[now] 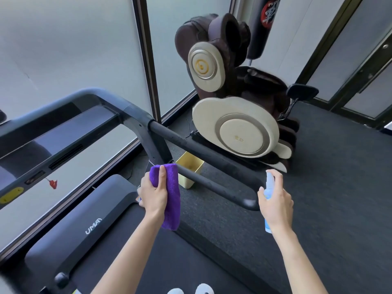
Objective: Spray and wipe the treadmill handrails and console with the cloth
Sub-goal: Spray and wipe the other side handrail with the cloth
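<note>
A big brown massage chair (237,98) is standing behind the treadmill's right handrail (203,160), and a small yellow bin (189,169) is sitting under the rail. My left hand (153,194) is gripping the folded purple cloth (172,192) beside the handrail. My right hand (275,200) is closing around the spray bottle (269,187), hiding most of it.

The single head-worn camera looked forward and steeply down from above the treadmill deck (80,225), with both forearms reaching in from the bottom edge. It faced toward the right handrail (203,153) at close range, the console (53,132) slanting across the left. Its wide-angle lens bowed the window frames (148,60) behind.
</note>
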